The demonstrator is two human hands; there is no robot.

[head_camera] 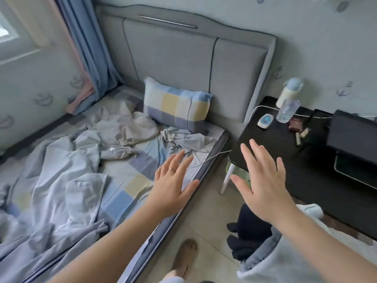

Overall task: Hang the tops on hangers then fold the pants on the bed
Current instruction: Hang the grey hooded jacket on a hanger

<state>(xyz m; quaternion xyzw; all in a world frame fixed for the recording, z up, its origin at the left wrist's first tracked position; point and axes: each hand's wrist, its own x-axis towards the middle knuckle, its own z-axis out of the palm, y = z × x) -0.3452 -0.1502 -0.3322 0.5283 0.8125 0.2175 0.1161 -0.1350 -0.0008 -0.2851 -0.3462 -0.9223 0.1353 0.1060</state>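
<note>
Two hands — left [173, 180], right [263, 184] — spread flat, holding nothing, above one bed [130, 180], one pillow [177, 109]

1. The pillow [177, 108], beyond the left fingers [179, 160], is checked in pale blue, cream yellow, white and slate.
2. The bed [130, 180] sheet under those fingers repeats that check.
3. The crumpled top [124, 127] farther out is beige-grey.
4. The duvet [61, 180] left of them is pale lilac-blue.
5. The table [273, 139] behind the right fingers [255, 154] is black.
6. The curtain [89, 48] is blue, edged pink.
</note>
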